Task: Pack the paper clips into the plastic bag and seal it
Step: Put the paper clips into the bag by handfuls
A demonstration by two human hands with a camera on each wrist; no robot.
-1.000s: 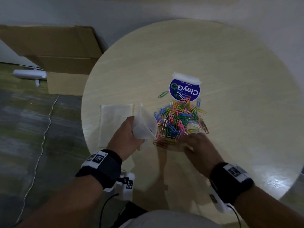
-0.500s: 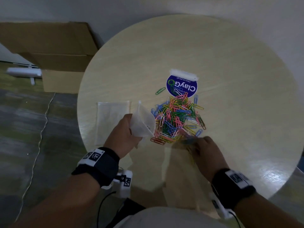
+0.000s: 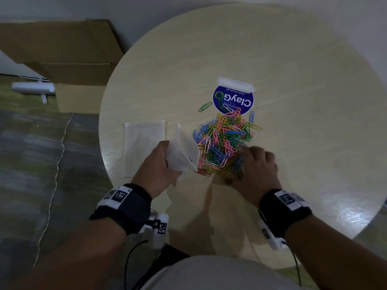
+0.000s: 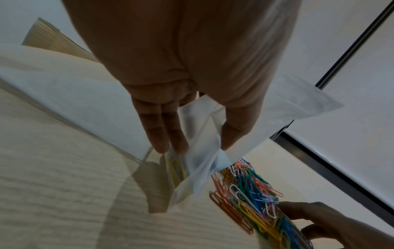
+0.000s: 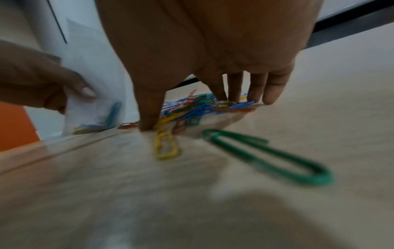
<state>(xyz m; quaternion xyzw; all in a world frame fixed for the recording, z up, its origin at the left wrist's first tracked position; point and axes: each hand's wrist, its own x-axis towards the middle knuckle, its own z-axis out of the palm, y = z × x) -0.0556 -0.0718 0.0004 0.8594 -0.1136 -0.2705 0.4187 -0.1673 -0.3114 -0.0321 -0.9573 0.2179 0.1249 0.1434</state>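
Paper clips (image 3: 223,143) partly under right hand (image 3: 256,170)

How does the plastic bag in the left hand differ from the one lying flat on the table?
The held plastic bag is lifted and gripped by the left hand, its mouth spread open toward the paper clips; the flat bag lies untouched on the table. In the left wrist view the held bag already contains a few clips; the flat bag shows none. Both are translucent white.

A cardboard box (image 3: 69,57) is sitting on the floor beside the round table (image 3: 293,59), and a blue sticker (image 3: 234,100) is lying on the tabletop.
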